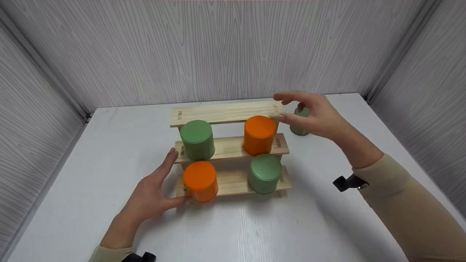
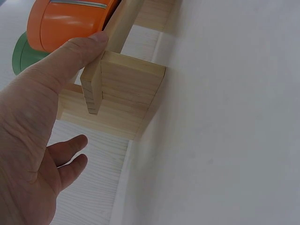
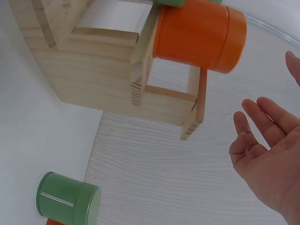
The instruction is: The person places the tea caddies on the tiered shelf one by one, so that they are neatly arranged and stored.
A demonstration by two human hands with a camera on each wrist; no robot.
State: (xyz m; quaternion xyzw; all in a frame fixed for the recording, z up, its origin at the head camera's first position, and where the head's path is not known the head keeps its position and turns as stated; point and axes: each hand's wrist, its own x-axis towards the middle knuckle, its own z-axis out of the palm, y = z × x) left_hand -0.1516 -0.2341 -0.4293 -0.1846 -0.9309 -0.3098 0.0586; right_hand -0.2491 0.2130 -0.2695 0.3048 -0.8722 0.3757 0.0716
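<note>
A three-tier wooden rack (image 1: 229,112) stands on the table. On its middle shelf are a green tin (image 1: 198,140) at left and an orange tin (image 1: 259,135) at right. The bottom shelf bears an orange tin (image 1: 201,182) at left and a green tin (image 1: 265,174) at right. My left hand (image 1: 149,196) rests at the rack's left end, thumb on the bottom shelf's front edge beside the orange tin, fingers extended. Beside the top shelf's right end, my right hand (image 1: 315,112) hovers with loosely bent fingers, holding nothing.
Another green tin (image 3: 68,199) stands on the table right of the rack, partly hidden by my right hand in the head view. Something orange (image 3: 54,222) shows beside it in the right wrist view. Grey wood-grain panels (image 1: 225,51) enclose the white table (image 1: 233,233).
</note>
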